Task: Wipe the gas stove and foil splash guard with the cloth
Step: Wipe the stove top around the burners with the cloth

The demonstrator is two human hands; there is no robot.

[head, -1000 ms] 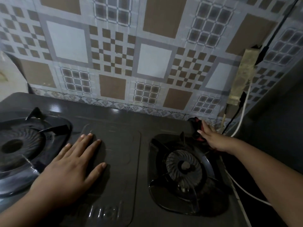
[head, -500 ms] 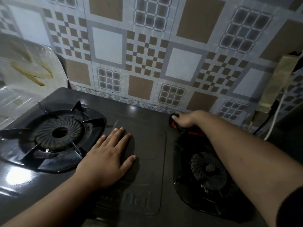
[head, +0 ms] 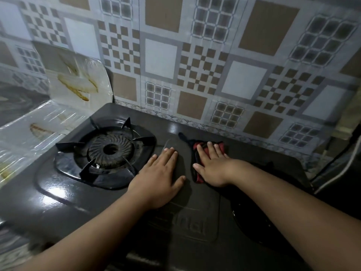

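A dark two-burner gas stove (head: 58, 200) fills the lower view. A red and black cloth (head: 196, 153) lies on the flat middle panel near the back edge, and my right hand (head: 212, 165) presses flat on it with fingers spread. Beside it, my left hand (head: 159, 177) rests palm down on the same panel, holding nothing. The left burner (head: 110, 149) with its black pan support is fully visible. My right forearm hides most of the right burner (head: 252, 229). A shiny foil splash guard (head: 78, 81) printed with pale leaves stands at the stove's left.
A patterned tiled wall (head: 195, 61) rises right behind the stove. The foil guard continues along the left side (head: 29, 137), folded low beside the burner. Cables (head: 336, 173) hang at the far right edge.
My right hand has dragged the cloth leftward from the back right corner to the middle panel and now lies flat on it. The view has swung left. My left hand stayed on the panel.
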